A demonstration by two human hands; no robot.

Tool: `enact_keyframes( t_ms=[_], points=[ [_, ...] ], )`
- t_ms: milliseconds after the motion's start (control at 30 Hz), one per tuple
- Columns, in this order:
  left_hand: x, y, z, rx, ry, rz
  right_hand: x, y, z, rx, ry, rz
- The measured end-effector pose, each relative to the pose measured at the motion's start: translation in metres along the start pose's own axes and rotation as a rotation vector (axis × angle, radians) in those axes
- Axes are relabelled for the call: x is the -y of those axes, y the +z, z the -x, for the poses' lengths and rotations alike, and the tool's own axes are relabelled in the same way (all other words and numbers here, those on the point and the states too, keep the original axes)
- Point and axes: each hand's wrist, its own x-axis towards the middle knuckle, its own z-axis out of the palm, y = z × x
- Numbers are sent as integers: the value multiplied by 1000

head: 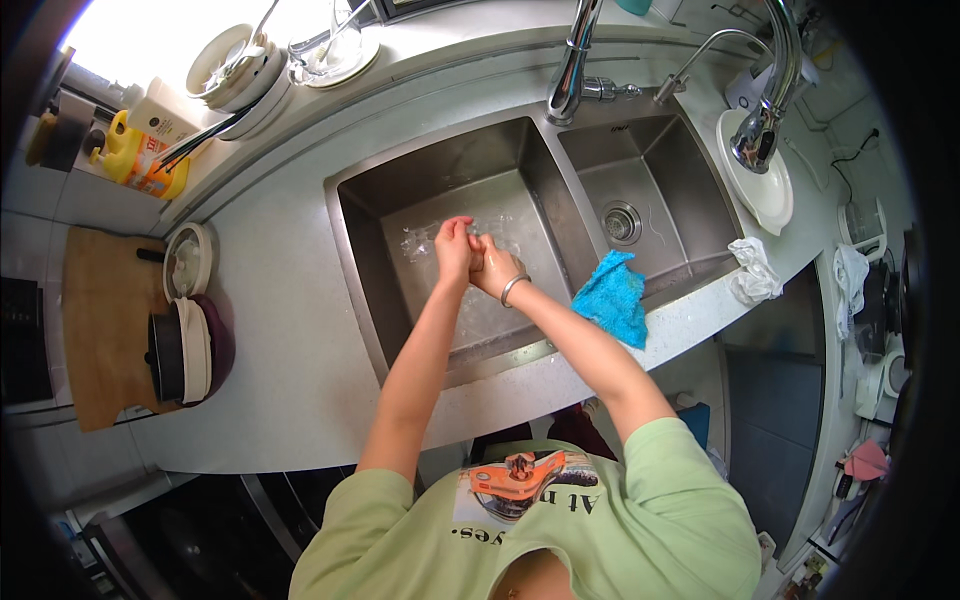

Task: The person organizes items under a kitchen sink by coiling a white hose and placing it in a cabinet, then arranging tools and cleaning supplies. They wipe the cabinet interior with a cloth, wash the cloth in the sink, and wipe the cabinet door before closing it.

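Note:
Both of my hands are together above the large left basin of the stainless steel sink [450, 367]. My left hand [454, 251] has its fingers bent and meets the other hand near the fingertips. Against it lies my right hand [496, 266], wet and curled, with a silver bangle [515, 289] at the wrist. Neither hand shows an object, though the inner palms are hidden. Water with some bubbles [420, 244] covers part of the basin floor. A blue cloth [615, 300] drapes over the front rim, right of my right forearm.
A chrome faucet [568, 75] rises behind the divider; its spray head [756, 142] hangs over a white dish [772, 191]. Crumpled white tissue [754, 271] lies at the right edge. Stacked bowls [259, 112] and bottles line the ledge. A cutting board [105, 322] with pots stands left.

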Motion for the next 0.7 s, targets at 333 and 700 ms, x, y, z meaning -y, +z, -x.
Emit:
enact_keyframes(
  t_ms=[333,700],
  points=[
    [21,-82,-1,314,181,-1338,-41,-26,5,32,-261,160],
    [-67,23,115,461,130,-189,-45,-86,123,-366,-647,-417]
  ],
)
